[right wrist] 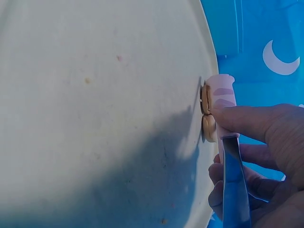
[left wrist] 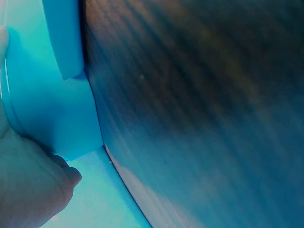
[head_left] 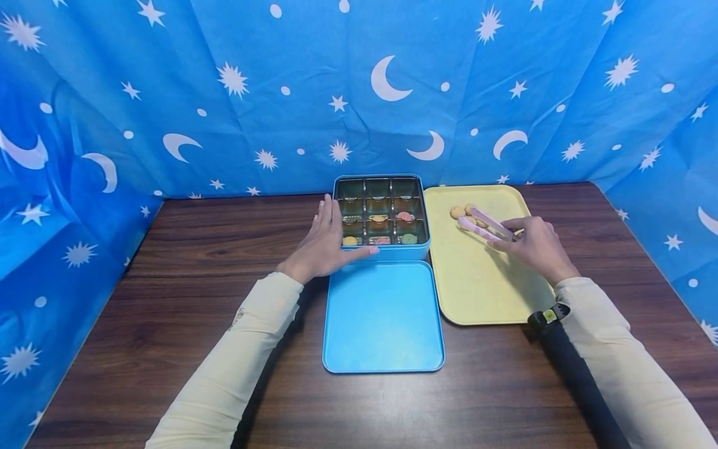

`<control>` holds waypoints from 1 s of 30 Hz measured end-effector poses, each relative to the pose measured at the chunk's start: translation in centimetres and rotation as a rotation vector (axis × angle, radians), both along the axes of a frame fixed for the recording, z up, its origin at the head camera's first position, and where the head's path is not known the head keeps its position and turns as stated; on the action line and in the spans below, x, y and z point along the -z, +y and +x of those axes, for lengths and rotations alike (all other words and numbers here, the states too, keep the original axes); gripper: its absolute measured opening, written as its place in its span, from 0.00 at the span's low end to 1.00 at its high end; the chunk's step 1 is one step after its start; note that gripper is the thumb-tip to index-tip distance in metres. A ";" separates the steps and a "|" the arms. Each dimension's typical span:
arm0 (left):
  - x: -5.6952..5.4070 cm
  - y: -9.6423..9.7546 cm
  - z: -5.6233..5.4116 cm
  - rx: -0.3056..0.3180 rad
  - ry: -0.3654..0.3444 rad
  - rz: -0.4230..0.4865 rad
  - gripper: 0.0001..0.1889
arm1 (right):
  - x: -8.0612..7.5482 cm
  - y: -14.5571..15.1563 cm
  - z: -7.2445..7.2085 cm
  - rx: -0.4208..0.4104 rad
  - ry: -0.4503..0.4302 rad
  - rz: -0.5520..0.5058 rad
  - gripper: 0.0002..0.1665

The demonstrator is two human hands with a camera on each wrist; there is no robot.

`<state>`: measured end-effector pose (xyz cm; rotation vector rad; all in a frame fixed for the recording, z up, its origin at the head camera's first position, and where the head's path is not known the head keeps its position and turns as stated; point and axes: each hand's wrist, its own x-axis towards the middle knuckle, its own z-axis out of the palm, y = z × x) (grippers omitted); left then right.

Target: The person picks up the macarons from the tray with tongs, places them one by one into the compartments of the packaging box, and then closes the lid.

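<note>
The left hand (head_left: 322, 244), fingers straight, rests along the nine o'clock side of the blue tin (head_left: 401, 252), thumb at its six o'clock edge. The right hand (head_left: 535, 246) pinches tongs (head_left: 479, 231) pointing to ten o'clock, their tips at round cookies (head_left: 457, 212) near eleven o'clock on the yellow tray (head_left: 477, 287). At the tin's six o'clock lies a blue lid (head_left: 384, 318).
</note>
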<state>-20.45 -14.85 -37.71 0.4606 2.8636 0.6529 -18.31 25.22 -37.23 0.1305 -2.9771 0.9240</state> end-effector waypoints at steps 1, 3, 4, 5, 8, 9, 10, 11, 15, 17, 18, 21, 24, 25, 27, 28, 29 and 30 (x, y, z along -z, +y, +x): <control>0.0 0.0 0.0 0.000 0.002 0.000 0.69 | 0.0 0.0 0.0 0.000 -0.001 -0.001 0.31; -0.1 0.0 0.0 0.000 0.003 -0.002 0.69 | 0.1 0.0 0.0 0.000 -0.005 0.000 0.31; -0.1 0.0 0.0 0.000 0.003 -0.001 0.69 | 0.1 0.0 0.0 0.000 -0.009 0.000 0.31; -0.1 0.1 0.0 -0.002 0.001 0.001 0.69 | 0.1 0.0 0.0 0.001 -0.013 -0.001 0.31; -0.1 0.1 0.0 -0.001 0.002 0.000 0.69 | 0.1 -0.1 0.0 -0.002 -0.026 -0.002 0.31; -0.1 0.1 0.0 -0.003 0.001 0.001 0.69 | 0.1 -0.1 0.0 -0.004 -0.030 -0.001 0.31; -0.2 0.1 0.1 -0.005 0.001 0.002 0.69 | 0.1 -0.1 0.1 -0.004 -0.036 0.000 0.31; -0.2 0.1 0.1 -0.005 0.001 0.002 0.69 | 0.1 -0.2 0.1 -0.003 -0.041 0.001 0.31; -0.2 0.1 0.1 -0.005 0.000 0.004 0.69 | 0.2 -0.3 0.2 -0.001 -0.060 0.009 0.32; -0.2 0.1 0.2 -0.004 -0.002 0.004 0.69 | 0.2 -0.3 0.2 -0.001 -0.061 0.009 0.31; -0.2 0.1 0.2 -0.005 -0.003 0.004 0.69 | 0.3 -0.3 0.3 -0.003 -0.059 0.008 0.31; -0.2 0.1 0.1 -0.004 0.000 0.000 0.69 | 0.3 -0.3 0.4 -0.009 -0.050 0.002 0.30; -0.2 0.1 0.0 -0.004 0.003 0.001 0.69 | 0.3 -0.2 0.4 -0.016 -0.040 0.000 0.29; -0.2 0.1 0.0 -0.004 0.003 0.003 0.69 | 0.3 -0.3 0.5 -0.017 -0.036 -0.001 0.29; -0.2 0.1 0.1 -0.005 0.002 0.006 0.69 | 0.3 -0.3 0.5 -0.019 -0.034 -0.004 0.28; -0.2 0.1 0.1 -0.007 0.001 0.009 0.69 | 0.3 -0.3 0.5 -0.018 -0.031 -0.004 0.28; -0.2 0.1 0.1 -0.007 0.002 0.010 0.69 | 0.3 -0.3 0.4 -0.019 -0.027 -0.006 0.28; -0.2 0.1 0.1 -0.007 0.002 0.011 0.69 | 0.2 -0.3 0.4 -0.019 -0.020 -0.006 0.28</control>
